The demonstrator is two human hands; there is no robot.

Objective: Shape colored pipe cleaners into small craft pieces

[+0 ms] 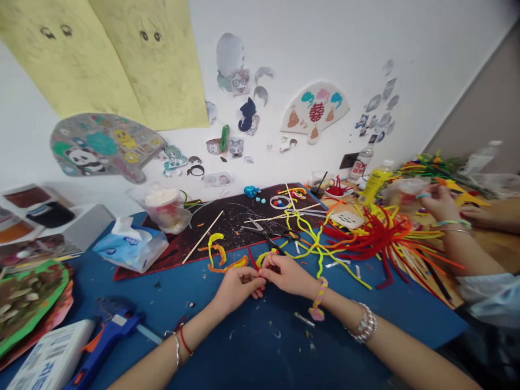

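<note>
Near the front middle of the blue table, my left hand [239,287] and my right hand [289,275] meet with fingers pinched together. A thin red pipe cleaner [252,258] rises from between the fingertips, its lower part hidden by them. Behind my right hand's fingers shows a yellow fuzzy piece [266,257]; whether it joins the red one I cannot tell. Just beyond my left hand lies a curled yellow-and-orange pipe cleaner piece [217,252]. Scissors [270,238] with black handles rest behind my right hand.
Red, orange and yellow pipe cleaners [382,233] spread over the right side. A blue glue gun [111,336], a white box [52,355] and a tissue pack [132,244] are at left. At far right is another person's hand [441,203], beside a yellow bottle [376,181].
</note>
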